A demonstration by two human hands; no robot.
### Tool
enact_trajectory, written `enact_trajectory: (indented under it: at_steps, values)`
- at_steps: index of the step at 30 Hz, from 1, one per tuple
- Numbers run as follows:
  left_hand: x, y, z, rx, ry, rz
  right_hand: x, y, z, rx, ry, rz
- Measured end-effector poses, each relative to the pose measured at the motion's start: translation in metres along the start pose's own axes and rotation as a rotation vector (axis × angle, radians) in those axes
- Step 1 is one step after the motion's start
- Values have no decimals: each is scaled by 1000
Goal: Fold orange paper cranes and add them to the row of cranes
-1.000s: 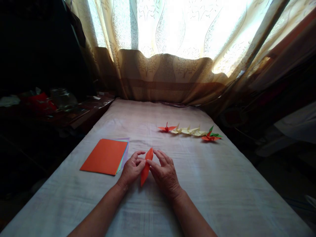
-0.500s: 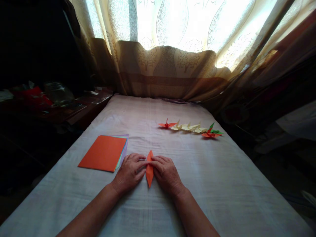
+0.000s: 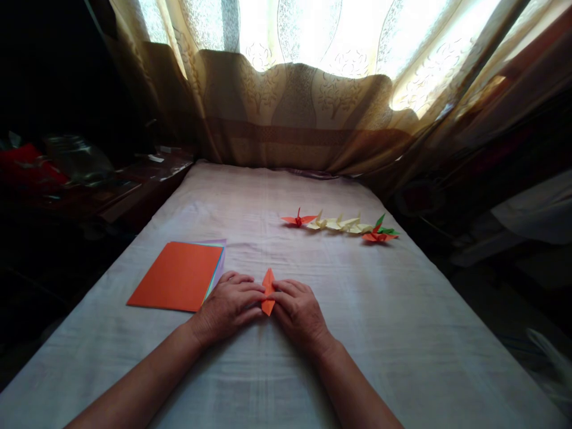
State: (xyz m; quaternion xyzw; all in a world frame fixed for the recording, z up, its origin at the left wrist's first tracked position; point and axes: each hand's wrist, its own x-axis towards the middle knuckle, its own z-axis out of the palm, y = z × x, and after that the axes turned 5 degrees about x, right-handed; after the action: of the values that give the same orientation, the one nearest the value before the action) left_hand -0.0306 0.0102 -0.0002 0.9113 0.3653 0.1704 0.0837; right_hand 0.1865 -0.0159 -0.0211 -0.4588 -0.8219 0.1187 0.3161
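A narrow folded piece of orange origami paper [image 3: 269, 281] lies on the sheet in front of me, pointed at its far end. My left hand [image 3: 232, 302] comes in from the left, its fingertips closed on the paper's left edge. From the other side, my right hand [image 3: 300, 311] pinches the same paper, thumb and fingers pressing near its middle. The fingertips of both hands meet over it and hide part of its centre. Close by my left hand is a stack of square coloured paper [image 3: 176, 277] with an orange sheet on top.
A row of folded paper cranes stands at the back right: a red crane [image 3: 298, 220], several cream cranes [image 3: 339, 224], a green crane [image 3: 388, 231] and an orange-red crane [image 3: 379, 237]. Behind the pale bedsheet [image 3: 250, 190] hangs a patterned curtain [image 3: 286, 113]. A glass jar [image 3: 78, 158] stands at left.
The orange paper has become shorter, its near pointed end no longer extending as far toward me. Both hands stay on it. The view has shifted slightly.
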Motion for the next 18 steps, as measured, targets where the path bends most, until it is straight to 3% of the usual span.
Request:
enact_trajectory:
  at_steps: [18]
  values:
    - [20, 15, 15, -191, 106, -300, 14, -8, 3, 119, 45, 316]
